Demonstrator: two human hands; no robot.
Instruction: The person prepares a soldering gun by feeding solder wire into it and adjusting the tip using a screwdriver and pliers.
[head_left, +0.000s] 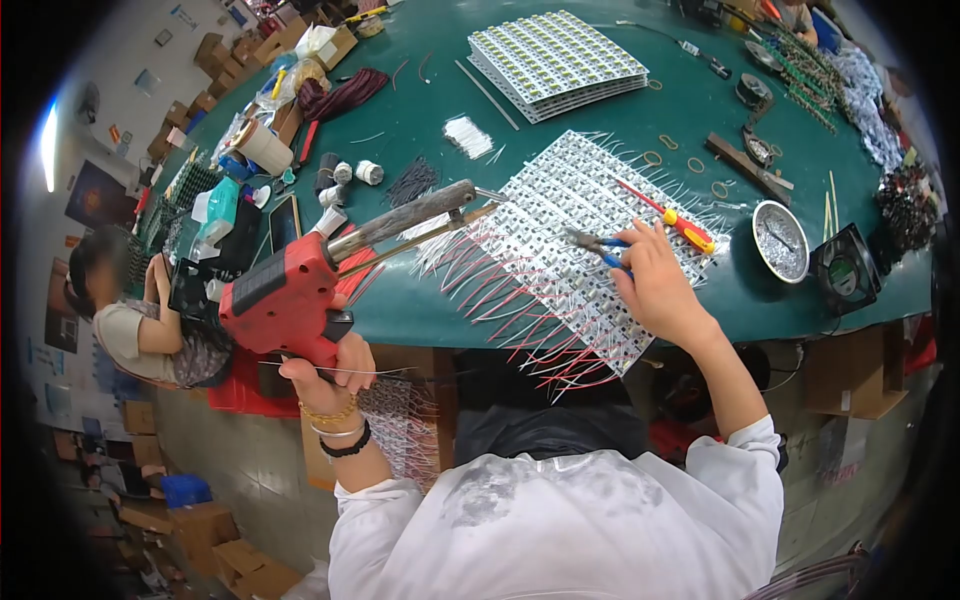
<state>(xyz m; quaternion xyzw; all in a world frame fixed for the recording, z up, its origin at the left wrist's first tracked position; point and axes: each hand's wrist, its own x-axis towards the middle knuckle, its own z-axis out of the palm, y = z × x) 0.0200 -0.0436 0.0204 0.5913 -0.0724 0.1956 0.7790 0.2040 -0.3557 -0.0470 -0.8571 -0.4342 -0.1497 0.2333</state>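
My left hand (338, 375) is closed around the grip of a red soldering gun (275, 300). The gun's long metal barrel points right, its tip over the upper left edge of a white circuit board panel (545, 210). A thin pale wire crosses by my left thumb. Over the panel, my right hand (662, 290) has thumb and fingers around the blue handles of small pliers (592, 241), whose jaws point left. A red and yellow screwdriver (688, 230) lies on the panel just beyond that hand. Rows of red and white wires (530, 335) stick out along the panel's near left edge.
A stack of similar panels (555, 65) stands at the back of the green table (420, 105). On the right are a metal bowl (780, 242), a black fan (845, 265) and a dark bar (748, 168). White tubes (467, 137) lie behind the gun. Another person (150, 325) sits at left.
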